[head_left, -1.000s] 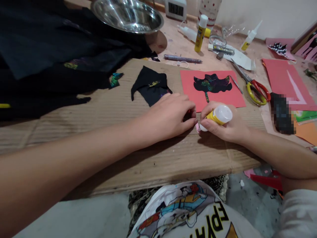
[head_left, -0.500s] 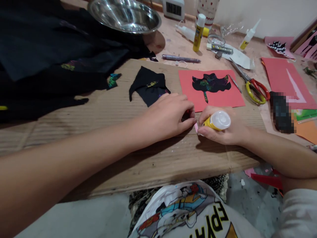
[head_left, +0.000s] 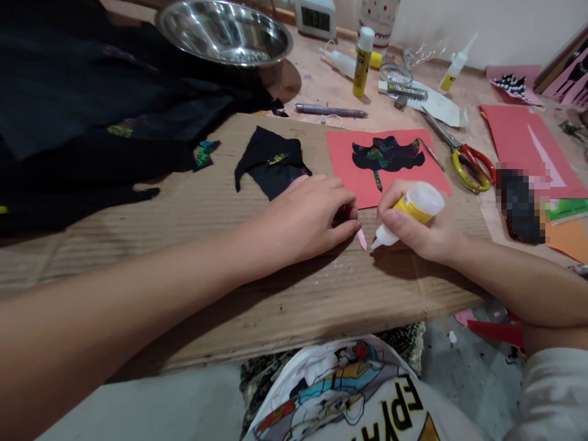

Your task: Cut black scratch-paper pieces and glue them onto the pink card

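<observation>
One white-and-yellow plastic glue bottle [head_left: 421, 202], gripped in right hand [head_left: 427, 237], now tilts clear of slim pink paper strip [head_left: 362, 240] pinched at left hand's [head_left: 321, 211] fingertips; glue stroke likely ended.

1. A translucent white glue bottle [head_left: 411, 208] is banded in yellow.
2. A paper strip [head_left: 362, 239] is tinted pale pink.
3. A black cutout [head_left: 389, 157] is flecked green and purple against red card [head_left: 340, 160].
4. Scissor handles [head_left: 465, 150] are coloured red and yellow.
</observation>
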`<state>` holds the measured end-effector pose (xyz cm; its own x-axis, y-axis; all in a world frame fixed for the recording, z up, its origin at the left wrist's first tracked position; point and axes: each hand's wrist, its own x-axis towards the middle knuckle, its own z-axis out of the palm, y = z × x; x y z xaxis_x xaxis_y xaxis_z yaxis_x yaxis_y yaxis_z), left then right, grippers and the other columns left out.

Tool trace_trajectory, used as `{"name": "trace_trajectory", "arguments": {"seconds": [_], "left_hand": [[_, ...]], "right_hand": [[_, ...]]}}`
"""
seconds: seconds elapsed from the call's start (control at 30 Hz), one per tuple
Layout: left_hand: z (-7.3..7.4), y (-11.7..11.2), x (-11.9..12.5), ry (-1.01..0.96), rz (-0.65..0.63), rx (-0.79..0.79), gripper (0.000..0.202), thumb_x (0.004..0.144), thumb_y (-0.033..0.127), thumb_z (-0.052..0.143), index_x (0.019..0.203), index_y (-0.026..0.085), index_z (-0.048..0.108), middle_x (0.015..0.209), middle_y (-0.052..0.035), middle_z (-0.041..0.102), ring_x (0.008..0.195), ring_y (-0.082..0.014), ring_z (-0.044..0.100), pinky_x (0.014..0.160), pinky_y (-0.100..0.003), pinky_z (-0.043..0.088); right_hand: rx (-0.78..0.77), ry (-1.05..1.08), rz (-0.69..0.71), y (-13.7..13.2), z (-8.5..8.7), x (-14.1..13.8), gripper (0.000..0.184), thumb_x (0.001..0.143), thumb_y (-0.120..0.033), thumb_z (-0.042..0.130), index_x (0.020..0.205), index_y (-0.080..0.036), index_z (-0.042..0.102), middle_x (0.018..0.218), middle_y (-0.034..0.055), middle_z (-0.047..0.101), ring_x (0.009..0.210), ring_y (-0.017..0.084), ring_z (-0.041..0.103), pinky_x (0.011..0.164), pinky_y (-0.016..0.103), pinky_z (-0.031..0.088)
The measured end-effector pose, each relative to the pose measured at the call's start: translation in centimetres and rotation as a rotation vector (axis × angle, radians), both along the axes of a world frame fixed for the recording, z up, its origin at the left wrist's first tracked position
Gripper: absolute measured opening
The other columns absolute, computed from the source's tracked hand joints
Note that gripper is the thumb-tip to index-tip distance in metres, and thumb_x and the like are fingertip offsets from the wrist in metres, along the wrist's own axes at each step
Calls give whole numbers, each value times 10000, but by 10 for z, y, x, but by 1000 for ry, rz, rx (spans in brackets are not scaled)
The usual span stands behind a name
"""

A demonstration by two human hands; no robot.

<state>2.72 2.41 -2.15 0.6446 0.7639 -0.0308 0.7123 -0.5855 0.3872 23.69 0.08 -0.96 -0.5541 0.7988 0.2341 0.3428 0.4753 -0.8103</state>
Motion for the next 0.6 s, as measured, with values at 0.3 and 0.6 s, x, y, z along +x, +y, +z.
{"name": "trace_trajectory", "arguments": {"seconds": [0.3,0.6], "left_hand": [[1,0,0,4,-1,-17,205,933,376,596,895,203,698,924,-80,684,909,-274,614,784,-379,432],[-1,0,0,-6,-2,-17,211,927,386,585,907,211,701,937,-79,680,945,-289,615,813,-391,434]], "right_hand": [[68,-31,54,0,-5,-4,246,972,-431,644,863,-220,579,748,-9,673,618,120,596,598,260,460],[57,-42,64,0,-7,-4,257,971,-419,637,850,-197,591,735,-10,659,638,115,594,618,246,447]]}}
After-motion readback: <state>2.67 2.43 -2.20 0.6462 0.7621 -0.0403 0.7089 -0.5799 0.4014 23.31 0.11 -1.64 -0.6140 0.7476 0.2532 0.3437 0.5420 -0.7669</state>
